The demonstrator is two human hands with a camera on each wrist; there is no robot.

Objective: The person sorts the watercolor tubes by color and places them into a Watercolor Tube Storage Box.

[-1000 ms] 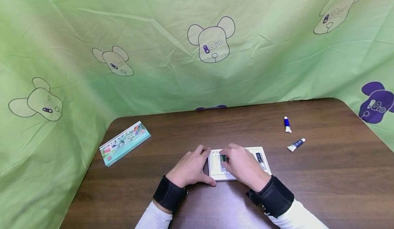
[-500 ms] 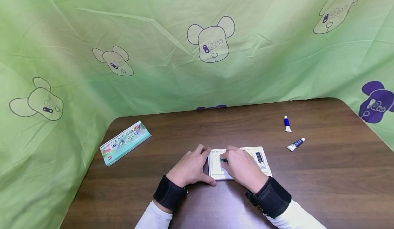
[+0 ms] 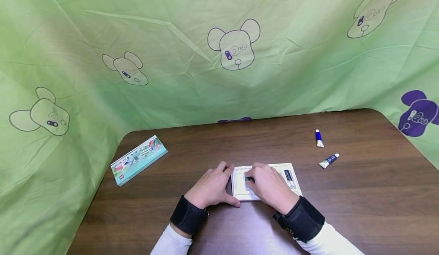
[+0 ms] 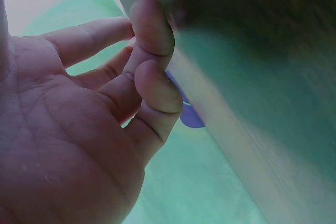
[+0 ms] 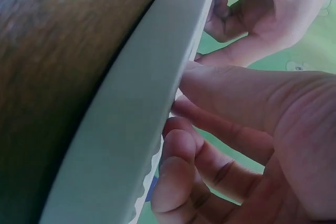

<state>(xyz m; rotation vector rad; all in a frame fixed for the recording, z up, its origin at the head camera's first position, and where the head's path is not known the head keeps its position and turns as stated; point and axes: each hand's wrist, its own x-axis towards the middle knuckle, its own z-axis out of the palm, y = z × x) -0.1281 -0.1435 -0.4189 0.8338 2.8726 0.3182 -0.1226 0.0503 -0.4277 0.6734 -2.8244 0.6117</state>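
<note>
A shallow white tray [image 3: 236, 188] lies on the table in front of the person. The left hand [image 3: 210, 188] holds its left end, thumb by the near corner and index finger by the far one; loosely bent fingers show in the left wrist view. Reaching into the tray's middle, the right hand [image 3: 271, 184] pinches a small dark green paint tube [image 3: 249, 178], mostly hidden under the fingers. A dark-labelled paint tube [image 3: 289, 177] lies in the tray's right part. In the right wrist view, the thumb [image 5: 226, 85] reaches over the tray's side wall [image 5: 126, 103].
A bright blue paint tube [image 3: 319, 138] and a navy one [image 3: 329, 161] lie on the wooden table [image 3: 363, 194] to the right. A flat turquoise box [image 3: 138, 160] sits at the left. Green printed cloth [image 3: 171, 106] hangs behind and at the sides.
The right hand has dipped slightly left and lower over the green paint tube, covering more of it. The left hand and the tray have stayed in place.
</note>
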